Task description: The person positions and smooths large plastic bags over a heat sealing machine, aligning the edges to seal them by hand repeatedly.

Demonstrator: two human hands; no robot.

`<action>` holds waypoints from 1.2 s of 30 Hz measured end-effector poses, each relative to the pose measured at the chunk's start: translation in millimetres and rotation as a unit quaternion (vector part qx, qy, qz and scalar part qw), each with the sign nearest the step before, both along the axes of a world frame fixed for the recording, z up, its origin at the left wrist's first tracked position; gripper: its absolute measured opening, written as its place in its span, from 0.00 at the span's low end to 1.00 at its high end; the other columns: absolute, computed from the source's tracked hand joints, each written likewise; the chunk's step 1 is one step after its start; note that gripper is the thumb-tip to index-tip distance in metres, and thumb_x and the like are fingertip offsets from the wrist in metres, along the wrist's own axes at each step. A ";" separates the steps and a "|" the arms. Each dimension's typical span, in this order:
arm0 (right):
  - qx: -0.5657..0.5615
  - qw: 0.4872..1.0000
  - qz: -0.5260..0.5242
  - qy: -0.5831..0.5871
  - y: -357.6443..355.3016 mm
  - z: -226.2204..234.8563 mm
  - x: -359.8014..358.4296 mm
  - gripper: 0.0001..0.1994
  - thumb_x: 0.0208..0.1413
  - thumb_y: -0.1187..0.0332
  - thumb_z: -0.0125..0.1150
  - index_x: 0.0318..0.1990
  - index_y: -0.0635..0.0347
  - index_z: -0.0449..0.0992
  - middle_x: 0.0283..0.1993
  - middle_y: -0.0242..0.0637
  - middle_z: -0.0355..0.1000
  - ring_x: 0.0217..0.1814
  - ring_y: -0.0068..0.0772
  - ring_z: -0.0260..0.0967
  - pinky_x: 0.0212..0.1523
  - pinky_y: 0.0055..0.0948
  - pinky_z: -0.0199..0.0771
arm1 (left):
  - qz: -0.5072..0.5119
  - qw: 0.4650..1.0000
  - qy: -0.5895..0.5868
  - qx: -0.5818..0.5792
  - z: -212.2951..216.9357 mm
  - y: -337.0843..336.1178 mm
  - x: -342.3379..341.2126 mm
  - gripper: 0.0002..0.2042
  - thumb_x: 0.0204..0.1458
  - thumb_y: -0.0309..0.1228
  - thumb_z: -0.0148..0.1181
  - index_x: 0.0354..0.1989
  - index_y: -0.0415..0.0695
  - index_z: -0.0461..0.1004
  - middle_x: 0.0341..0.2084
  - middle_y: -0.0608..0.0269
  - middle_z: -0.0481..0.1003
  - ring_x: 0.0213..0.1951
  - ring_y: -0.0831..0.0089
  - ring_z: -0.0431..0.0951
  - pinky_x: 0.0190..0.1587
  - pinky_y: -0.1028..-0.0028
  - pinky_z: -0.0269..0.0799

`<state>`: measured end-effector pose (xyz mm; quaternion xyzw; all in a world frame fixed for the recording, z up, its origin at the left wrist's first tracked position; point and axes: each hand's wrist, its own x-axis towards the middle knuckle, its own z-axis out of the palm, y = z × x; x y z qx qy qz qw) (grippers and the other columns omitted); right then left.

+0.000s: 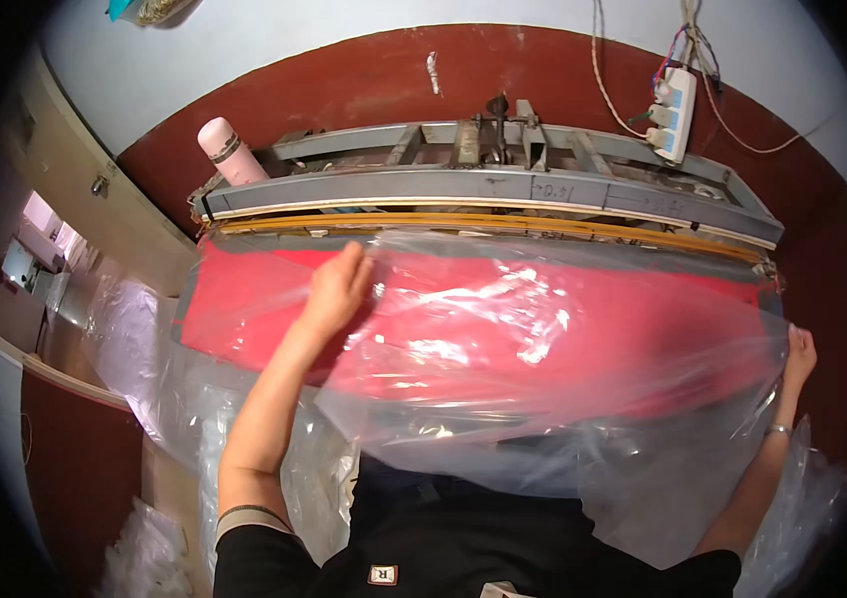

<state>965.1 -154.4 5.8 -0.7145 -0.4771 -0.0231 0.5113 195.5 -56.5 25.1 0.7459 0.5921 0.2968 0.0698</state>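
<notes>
A clear plastic sheet (463, 439) spreads over a long red-covered surface (244, 299) with grey edges, shining with reflections and sagging toward my body. My left hand (337, 289) is over the left part of the red surface, its fingers closed at the sheet's upper left edge. Far to the right, my right hand (800, 351) grips the sheet's right side in a closed hold, just beyond the end of the red surface. The sheet is stretched between the two hands.
Behind the red surface runs a long grey metal frame (394, 187) with a yellowish strip (503, 221) along it. A pink bottle (231, 149) stands at its left end. A white power strip (678, 115) with cords hangs on the wall. More plastic film (125, 339) lies at left, near a door (85, 149).
</notes>
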 end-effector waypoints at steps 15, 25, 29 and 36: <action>-0.089 0.907 0.412 0.013 60.7 103.2 -286.8 0.12 0.46 0.72 0.57 0.39 0.64 0.70 0.39 0.35 0.69 0.41 0.24 0.66 0.41 0.21 0.66 | -0.203 0.855 -0.461 -0.123 65.6 -69.2 89.5 0.05 0.48 0.21 0.54 0.29 0.41 0.64 0.25 0.70 0.66 0.30 0.84 0.65 0.35 0.83 0.63; -0.114 0.688 0.711 0.090 54.0 102.1 -520.9 0.07 0.49 0.70 0.57 0.34 0.64 0.73 0.27 0.33 0.71 0.31 0.19 0.67 0.32 0.20 0.66 | -0.187 0.965 -0.171 0.072 96.2 -101.0 55.8 0.07 0.45 0.19 0.55 0.32 0.38 0.64 0.26 0.64 0.66 0.26 0.79 0.65 0.28 0.80 0.64; -0.116 0.691 0.697 0.153 46.5 86.0 -531.8 0.06 0.53 0.70 0.52 0.36 0.62 0.72 0.23 0.26 0.65 0.26 0.13 0.60 0.24 0.13 0.59 | -0.167 0.973 -0.097 0.124 95.4 -102.2 49.7 0.13 0.39 0.18 0.57 0.35 0.39 0.66 0.22 0.61 0.64 0.22 0.73 0.65 0.24 0.78 0.63; -0.197 0.583 0.634 0.468 28.7 59.3 -561.5 0.08 0.57 0.66 0.47 0.41 0.58 0.68 0.23 0.21 0.59 0.23 0.12 0.53 0.24 0.12 0.53 | -0.076 0.942 -0.039 0.326 60.2 -91.8 74.2 0.15 0.34 0.20 0.58 0.34 0.41 0.66 0.22 0.60 0.67 0.25 0.64 0.71 0.21 0.71 0.67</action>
